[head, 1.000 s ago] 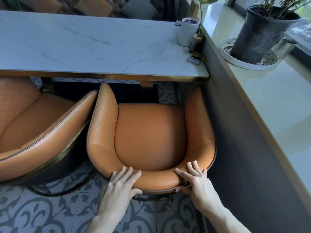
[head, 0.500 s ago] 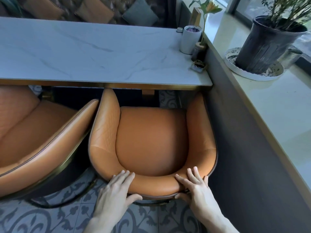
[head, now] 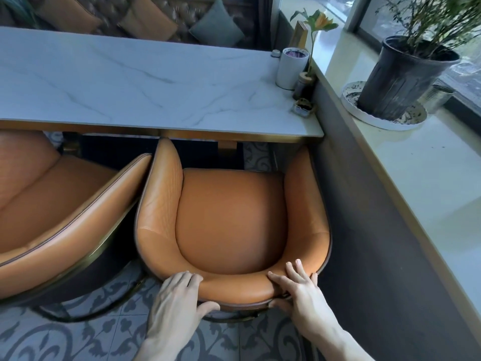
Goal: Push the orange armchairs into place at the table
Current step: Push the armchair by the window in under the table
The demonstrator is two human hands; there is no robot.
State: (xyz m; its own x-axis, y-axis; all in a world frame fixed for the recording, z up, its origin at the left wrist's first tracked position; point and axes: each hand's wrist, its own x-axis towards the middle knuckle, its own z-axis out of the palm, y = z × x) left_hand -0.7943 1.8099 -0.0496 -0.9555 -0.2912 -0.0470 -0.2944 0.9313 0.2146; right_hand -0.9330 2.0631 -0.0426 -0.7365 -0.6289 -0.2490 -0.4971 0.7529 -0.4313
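Now both hands grip the right orange armchair [head: 229,220] backrest at the marble table [head: 145,82]: left hand [head: 179,298] and right hand [head: 299,290], fingers curled over. White cup's [head: 291,69] contents possibly purple.

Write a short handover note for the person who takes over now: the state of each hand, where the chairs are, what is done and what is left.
Left hand: on the backrest top of the right armchair, fingers over the rim.
Right hand: gripping the same backrest near its right corner.
Right armchair: faces the marble table, arm tips at the table edge, seat not yet under; the dark wall is close on its right.
Left armchair: angled, touching or nearly touching the right one, untouched.
Left: push the right chair in, then straighten and push the left.
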